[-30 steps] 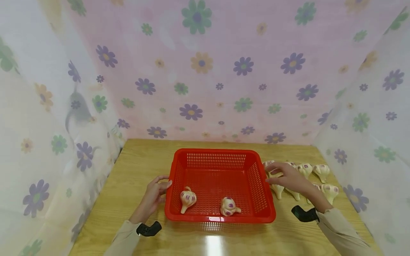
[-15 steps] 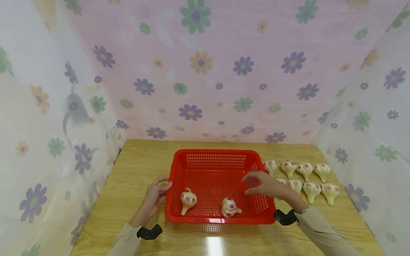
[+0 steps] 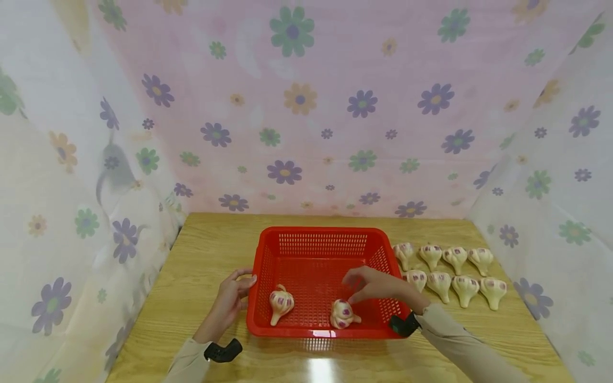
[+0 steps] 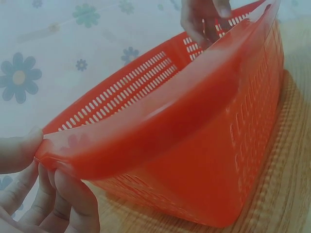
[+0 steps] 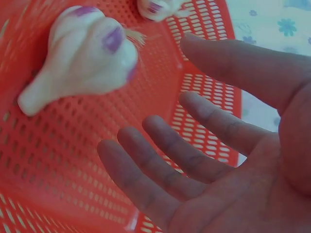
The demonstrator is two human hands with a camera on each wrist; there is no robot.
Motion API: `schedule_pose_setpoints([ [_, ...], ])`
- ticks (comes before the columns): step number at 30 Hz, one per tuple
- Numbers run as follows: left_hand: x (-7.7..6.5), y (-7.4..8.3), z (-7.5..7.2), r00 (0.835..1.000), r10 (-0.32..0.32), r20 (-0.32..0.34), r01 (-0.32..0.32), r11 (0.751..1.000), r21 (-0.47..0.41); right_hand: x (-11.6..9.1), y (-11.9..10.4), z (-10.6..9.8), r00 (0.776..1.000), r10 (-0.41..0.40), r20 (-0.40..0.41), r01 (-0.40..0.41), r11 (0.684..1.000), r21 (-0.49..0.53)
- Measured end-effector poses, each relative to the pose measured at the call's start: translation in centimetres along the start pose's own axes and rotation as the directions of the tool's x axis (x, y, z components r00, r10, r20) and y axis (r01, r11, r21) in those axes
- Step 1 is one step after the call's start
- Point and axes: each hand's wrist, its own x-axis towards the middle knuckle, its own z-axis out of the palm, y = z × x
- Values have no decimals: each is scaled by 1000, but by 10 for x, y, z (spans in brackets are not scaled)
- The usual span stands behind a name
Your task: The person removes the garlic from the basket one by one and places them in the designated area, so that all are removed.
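Note:
A red plastic basket (image 3: 321, 334) with slotted walls stands on the table. My left hand (image 3: 231, 298) pinches its left rim, thumb on top and fingers (image 4: 77, 194) curled below in the left wrist view. Inside the basket lie two garlic bulbs, white with purple patches: one at the left (image 3: 281, 303), one near the front middle (image 3: 342, 314). Over the basket, just above and right of the front-middle garlic bulb (image 5: 87, 58), hovers my right hand (image 3: 378, 284). Its fingers (image 5: 160, 165) are spread and loosely bent, holding nothing in the right wrist view.
Right of the basket, several more garlic bulbs (image 3: 465, 288) lie in two rows on the wooden table (image 3: 215, 239), stems toward the front. Flower-patterned cloth (image 3: 330, 106) hangs behind and at both sides. Each wrist wears a black device (image 3: 223, 351).
My right hand has moved left from above the garlic rows, across the basket's right rim, to the front-middle bulb inside. The left hand has stayed at the left rim.

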Motion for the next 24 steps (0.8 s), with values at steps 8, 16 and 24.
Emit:
schedule_pose_setpoints([
  [8, -1, 0, 0, 1000, 5, -1, -5, 1000, 3, 17, 2, 16, 998, 35, 54, -36, 999, 24],
  [16, -2, 0, 1, 1000, 0, -12, 0, 1000, 8, 32, -6, 27, 986, 120, 114, -117, 993, -34],
  [24, -2, 0, 0, 1000, 12, -3, -12, 1000, -1, 45, -5, 29, 959, 175, 225, -175, 984, -21],
])
